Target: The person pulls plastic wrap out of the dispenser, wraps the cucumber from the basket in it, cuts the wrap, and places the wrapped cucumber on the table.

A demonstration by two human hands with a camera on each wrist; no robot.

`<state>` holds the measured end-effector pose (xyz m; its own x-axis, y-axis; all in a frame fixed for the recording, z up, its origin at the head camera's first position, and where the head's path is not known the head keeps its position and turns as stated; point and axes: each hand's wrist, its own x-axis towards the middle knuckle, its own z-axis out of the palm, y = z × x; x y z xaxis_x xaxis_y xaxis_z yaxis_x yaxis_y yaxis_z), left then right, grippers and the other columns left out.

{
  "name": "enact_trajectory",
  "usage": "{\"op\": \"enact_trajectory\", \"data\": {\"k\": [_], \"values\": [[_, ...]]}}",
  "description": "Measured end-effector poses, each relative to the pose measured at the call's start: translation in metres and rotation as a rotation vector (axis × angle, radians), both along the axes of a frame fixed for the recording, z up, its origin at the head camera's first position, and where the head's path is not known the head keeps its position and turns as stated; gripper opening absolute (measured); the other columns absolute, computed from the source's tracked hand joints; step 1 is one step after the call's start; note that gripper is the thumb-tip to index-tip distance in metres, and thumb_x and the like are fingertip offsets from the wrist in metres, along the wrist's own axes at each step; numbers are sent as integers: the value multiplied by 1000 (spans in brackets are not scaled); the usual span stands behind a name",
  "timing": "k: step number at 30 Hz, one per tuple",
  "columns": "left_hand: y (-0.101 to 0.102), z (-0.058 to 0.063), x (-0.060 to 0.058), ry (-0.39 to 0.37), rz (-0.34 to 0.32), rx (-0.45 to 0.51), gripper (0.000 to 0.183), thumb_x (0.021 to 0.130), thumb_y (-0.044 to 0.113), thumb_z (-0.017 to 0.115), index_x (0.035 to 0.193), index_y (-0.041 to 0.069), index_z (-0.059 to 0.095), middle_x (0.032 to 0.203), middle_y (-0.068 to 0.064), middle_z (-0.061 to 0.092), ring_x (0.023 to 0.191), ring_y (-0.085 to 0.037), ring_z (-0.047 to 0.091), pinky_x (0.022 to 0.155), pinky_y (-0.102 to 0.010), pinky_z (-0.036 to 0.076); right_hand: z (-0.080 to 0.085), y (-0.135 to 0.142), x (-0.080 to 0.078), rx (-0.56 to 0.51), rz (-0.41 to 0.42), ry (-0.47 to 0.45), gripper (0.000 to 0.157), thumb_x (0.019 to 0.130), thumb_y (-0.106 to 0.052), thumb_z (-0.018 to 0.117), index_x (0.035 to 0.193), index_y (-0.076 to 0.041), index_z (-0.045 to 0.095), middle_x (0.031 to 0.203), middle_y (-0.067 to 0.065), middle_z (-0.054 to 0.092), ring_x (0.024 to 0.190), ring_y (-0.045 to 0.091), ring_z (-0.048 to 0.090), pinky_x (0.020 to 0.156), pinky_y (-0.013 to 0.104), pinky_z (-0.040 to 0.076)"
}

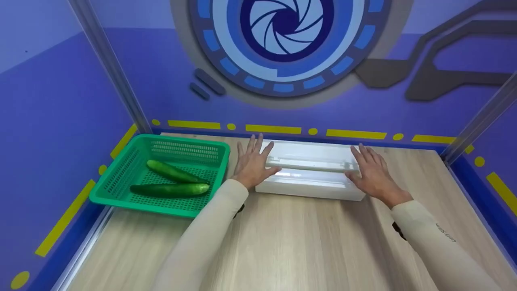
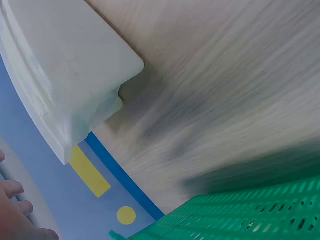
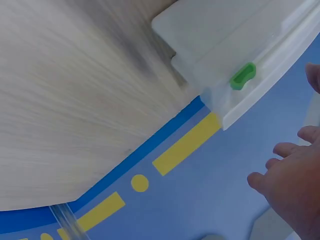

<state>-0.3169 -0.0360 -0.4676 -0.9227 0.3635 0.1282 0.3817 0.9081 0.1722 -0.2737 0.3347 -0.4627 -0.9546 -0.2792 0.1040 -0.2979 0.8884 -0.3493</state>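
A long white box (image 1: 311, 188) with a glossy, see-through top lies near the back of the table. My left hand (image 1: 253, 165) is over its left end, fingers spread and straight; the left wrist view shows the fingers (image 2: 12, 192) apart from the box (image 2: 80, 55). Over the right end is my right hand (image 1: 373, 173), also with extended fingers and holding nothing. In the right wrist view a small green piece (image 3: 243, 76) sits on the box's end. Left of the box, a green plastic basket (image 1: 161, 208) holds two cucumbers, one (image 1: 169, 190) in front of the other (image 1: 173, 171).
The light wood table (image 1: 299, 242) stretches in front of the box and to its right. A purple printed wall (image 1: 274, 115) rises close behind the box and basket. Metal posts (image 1: 117, 68) stand at the corners, with side walls left and right.
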Motion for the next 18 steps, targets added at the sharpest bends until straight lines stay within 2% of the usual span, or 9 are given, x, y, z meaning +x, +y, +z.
{"op": "enact_trajectory", "data": {"k": [5, 11, 18], "values": [[0, -3, 2, 10, -16, -6, 85, 100, 65, 62, 168, 23, 35, 175, -16, 13, 161, -37, 7, 122, -70, 2, -3, 7, 3, -15, -17, -31, 83, 105, -25, 66, 167, 2, 17, 171, 33, 9, 155, 55, 8, 122, 70, 2], [-4, -8, 1, 12, -28, -10, 82, 100, 63, 64, 167, 22, 38, 174, -18, 18, 161, -36, 11, 123, -70, 6, -5, 17, 8, -85, -37, -104, 84, 106, -24, 65, 168, 0, 13, 171, 34, 7, 154, 57, 13, 119, 74, 15], [-10, -10, 1, -28, -54, 29, 75, 101, 56, 67, 163, 19, 46, 173, -19, 24, 160, -37, 16, 123, -70, 7, -9, 25, 10, -105, -51, -193, 89, 106, -29, 65, 168, 1, 8, 169, 37, 8, 153, 58, 15, 117, 74, 19]]}}
